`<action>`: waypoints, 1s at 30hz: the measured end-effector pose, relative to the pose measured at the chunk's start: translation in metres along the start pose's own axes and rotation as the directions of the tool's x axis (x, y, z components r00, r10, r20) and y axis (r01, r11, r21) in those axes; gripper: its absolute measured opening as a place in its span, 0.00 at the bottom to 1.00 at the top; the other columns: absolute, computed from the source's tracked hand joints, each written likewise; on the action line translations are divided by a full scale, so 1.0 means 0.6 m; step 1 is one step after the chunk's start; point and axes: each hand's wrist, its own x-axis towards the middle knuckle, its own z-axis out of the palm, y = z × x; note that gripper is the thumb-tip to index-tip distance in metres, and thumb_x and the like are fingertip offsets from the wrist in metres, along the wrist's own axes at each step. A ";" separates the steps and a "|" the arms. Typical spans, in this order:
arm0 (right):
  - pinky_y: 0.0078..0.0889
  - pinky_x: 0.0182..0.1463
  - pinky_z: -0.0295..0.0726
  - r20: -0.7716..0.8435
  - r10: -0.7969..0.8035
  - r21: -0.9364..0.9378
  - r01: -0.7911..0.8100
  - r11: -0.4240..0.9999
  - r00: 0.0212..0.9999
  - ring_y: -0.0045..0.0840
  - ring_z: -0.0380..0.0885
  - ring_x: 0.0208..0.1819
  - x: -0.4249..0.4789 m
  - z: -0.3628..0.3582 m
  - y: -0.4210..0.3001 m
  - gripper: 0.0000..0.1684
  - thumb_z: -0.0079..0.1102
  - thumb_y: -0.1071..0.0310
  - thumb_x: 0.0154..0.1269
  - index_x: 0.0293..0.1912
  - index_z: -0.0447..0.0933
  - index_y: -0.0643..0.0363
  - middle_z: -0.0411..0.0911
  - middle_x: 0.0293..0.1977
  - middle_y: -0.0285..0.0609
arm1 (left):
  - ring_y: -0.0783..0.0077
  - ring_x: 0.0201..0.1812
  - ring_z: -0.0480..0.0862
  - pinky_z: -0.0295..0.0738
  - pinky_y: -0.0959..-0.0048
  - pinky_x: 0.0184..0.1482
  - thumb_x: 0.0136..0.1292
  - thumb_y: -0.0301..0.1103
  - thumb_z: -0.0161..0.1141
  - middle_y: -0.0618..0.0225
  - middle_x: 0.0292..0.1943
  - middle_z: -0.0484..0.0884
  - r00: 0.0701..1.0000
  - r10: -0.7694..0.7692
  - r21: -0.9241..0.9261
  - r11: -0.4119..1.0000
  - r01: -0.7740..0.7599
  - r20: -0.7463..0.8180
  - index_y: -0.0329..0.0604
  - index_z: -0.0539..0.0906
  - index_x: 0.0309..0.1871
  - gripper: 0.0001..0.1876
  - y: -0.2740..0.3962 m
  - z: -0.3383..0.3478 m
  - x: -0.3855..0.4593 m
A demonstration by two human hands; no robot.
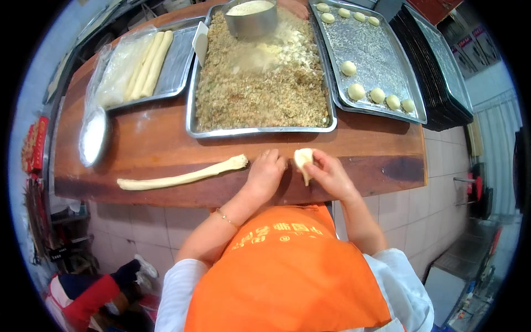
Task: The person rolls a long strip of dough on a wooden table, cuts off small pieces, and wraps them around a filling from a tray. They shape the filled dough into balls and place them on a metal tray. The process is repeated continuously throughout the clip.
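In my right hand [330, 172] I hold a torn, flattened piece of dough [303, 159] above the wooden table's near edge. My left hand [269, 172] is beside it, fingers curled downward; whether anything is under them is hidden. A long dough rope [182, 177] lies on the table to the left, its ragged end close to my left hand. Ahead is a metal tray [261, 132] full of crumbly brown filling [265, 99], with pale powder on it and a round metal sieve [252, 25] at its far end.
At right, a floured tray [373, 54] bears several dough balls [356, 91], beside stacked dark trays [431, 74]. At left, a tray [182, 83] holds dough rolls [157, 64] partly under plastic, near a bowl of white powder [93, 137]. A white scraper [200, 43] leans on the filling tray. Another person [91, 294] is at lower left.
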 end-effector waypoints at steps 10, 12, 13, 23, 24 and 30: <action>0.46 0.43 0.77 -0.010 -0.219 -0.714 0.146 0.684 0.976 0.46 0.78 0.41 0.061 0.094 0.019 0.15 0.71 0.61 0.56 0.34 0.75 0.59 0.78 0.34 0.48 | 0.55 0.39 0.83 0.80 0.65 0.41 0.56 0.19 0.67 0.58 0.39 0.82 0.888 -0.431 -0.412 0.846 0.338 -0.158 0.37 0.82 0.43 0.12 0.020 -0.121 -0.045; 0.47 0.43 0.78 0.026 -0.262 -0.759 0.189 0.622 0.965 0.46 0.80 0.40 0.057 0.090 0.007 0.15 0.70 0.60 0.56 0.35 0.77 0.60 0.80 0.35 0.48 | 0.55 0.39 0.83 0.80 0.65 0.42 0.55 0.19 0.67 0.58 0.40 0.83 0.943 -0.261 -0.351 0.919 0.178 -0.206 0.37 0.82 0.43 0.12 0.020 -0.105 -0.046; 0.48 0.43 0.79 0.039 -0.283 -0.783 0.205 0.587 0.958 0.45 0.81 0.40 0.053 0.083 0.005 0.15 0.69 0.60 0.56 0.35 0.78 0.60 0.81 0.35 0.48 | 0.55 0.39 0.83 0.80 0.65 0.42 0.55 0.18 0.67 0.58 0.41 0.83 0.960 -0.168 -0.322 0.943 0.090 -0.225 0.36 0.81 0.42 0.12 0.019 -0.091 -0.044; 0.27 0.45 0.79 -0.109 -0.334 -0.246 0.300 0.922 0.936 0.25 0.79 0.38 0.022 -0.007 -0.003 0.11 0.49 0.84 0.62 0.41 0.78 0.65 0.79 0.33 0.43 | 0.59 0.49 0.80 0.74 0.65 0.52 0.53 0.22 0.60 0.61 0.44 0.81 0.988 0.117 0.098 0.987 -0.127 0.105 0.37 0.83 0.41 0.11 0.023 -0.094 -0.008; 0.25 0.47 0.77 -0.160 -0.419 -0.291 0.363 0.885 0.894 0.22 0.77 0.39 0.021 -0.015 -0.002 0.12 0.46 0.86 0.60 0.37 0.77 0.65 0.78 0.34 0.39 | 0.59 0.50 0.80 0.74 0.64 0.53 0.53 0.21 0.59 0.61 0.44 0.81 0.982 0.056 0.061 0.996 -0.068 0.181 0.37 0.83 0.40 0.11 0.021 -0.098 0.007; 0.24 0.47 0.75 -0.319 -0.530 -0.088 0.532 0.842 0.786 0.23 0.77 0.39 0.010 -0.028 0.000 0.10 0.46 0.86 0.58 0.31 0.75 0.64 0.78 0.33 0.40 | 0.55 0.59 0.76 0.69 0.52 0.62 0.55 0.30 0.63 0.56 0.56 0.78 0.914 0.395 -0.297 0.886 -0.355 0.087 0.40 0.81 0.53 0.20 0.015 0.008 0.107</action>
